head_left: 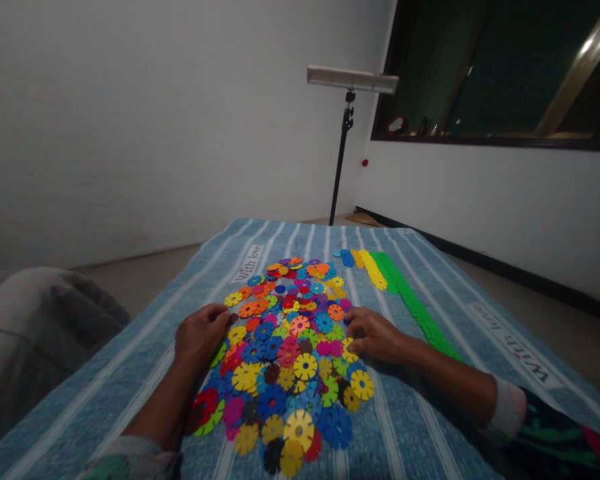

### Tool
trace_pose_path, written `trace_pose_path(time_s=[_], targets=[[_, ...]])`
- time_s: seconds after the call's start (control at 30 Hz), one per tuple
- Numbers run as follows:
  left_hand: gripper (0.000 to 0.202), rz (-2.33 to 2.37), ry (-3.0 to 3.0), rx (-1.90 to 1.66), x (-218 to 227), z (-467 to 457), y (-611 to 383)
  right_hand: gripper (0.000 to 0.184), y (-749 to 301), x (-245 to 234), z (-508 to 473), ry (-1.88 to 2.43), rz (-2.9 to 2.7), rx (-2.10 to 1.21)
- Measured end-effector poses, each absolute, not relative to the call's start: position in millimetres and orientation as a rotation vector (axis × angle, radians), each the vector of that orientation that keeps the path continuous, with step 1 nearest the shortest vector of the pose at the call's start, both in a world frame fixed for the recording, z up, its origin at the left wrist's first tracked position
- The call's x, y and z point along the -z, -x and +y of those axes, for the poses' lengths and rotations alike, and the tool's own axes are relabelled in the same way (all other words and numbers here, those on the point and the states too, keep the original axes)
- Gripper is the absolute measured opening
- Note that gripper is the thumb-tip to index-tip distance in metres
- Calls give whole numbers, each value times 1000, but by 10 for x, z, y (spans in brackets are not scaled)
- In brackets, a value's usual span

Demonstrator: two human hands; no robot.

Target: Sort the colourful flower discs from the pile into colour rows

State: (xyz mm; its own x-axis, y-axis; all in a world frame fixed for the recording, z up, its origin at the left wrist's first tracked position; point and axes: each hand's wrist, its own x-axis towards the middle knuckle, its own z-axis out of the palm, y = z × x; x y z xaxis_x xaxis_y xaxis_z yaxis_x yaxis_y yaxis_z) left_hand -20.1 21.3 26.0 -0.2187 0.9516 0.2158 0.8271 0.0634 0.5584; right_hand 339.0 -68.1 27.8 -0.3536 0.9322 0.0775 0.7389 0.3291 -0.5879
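A spread pile of flower-shaped plastic discs with notched edges (305,366), in many colours, lies on the striped blue cloth (165,373). My left hand (200,333) is at the pile's left edge, fingers closed, with a dark brown notched disc (233,319) at the fingertips. Over on the right edge, my right hand (377,335) has its fingers curled and touches the pile. Between its thumb and forefinger shows a dark notched disc (359,331), partly covered by the fingers.
Right of the pile lie overlapping rows of discs: a long green row (415,307), a yellow row (373,269), a short orange row (357,259) and a short blue row (347,258). Beyond the table stands a black pole (339,160) with a flat panel. Grey fabric (40,347) is at left.
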Motion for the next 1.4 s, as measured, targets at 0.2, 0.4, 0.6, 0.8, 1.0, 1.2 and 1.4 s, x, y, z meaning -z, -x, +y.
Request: trace_pose_path(time_s=[0.2, 0.4, 0.6, 0.8, 1.0, 1.2, 1.4], targets=[[28, 2126, -1775, -881, -243, 217, 210, 4, -3683, -374, -525, 1410, -1980, -942], [26, 2124, -1824, -870, -234, 231, 226, 8, -4356, -499, -30, 1615, -1910, -451], [28, 2119, -1794, -878, -229, 233, 227, 9, -4730, -452, 303, 1832, -1914, -199], [29, 2126, -1763, -881, -241, 216, 211, 13, -4747, -376, 405, 1908, -1982, -146], [28, 2133, -1757, -883, -280, 189, 184, 14, -4739, -366, 407, 2014, -1965, -66], [33, 2118, -1770, -852, -273, 190, 183, 16, -4469, -446, 229, 1940, -2056, -98], [32, 2133, -1791, -849, -214, 216, 197, 15, -3808, -580, -415, 1480, -2396, -525]])
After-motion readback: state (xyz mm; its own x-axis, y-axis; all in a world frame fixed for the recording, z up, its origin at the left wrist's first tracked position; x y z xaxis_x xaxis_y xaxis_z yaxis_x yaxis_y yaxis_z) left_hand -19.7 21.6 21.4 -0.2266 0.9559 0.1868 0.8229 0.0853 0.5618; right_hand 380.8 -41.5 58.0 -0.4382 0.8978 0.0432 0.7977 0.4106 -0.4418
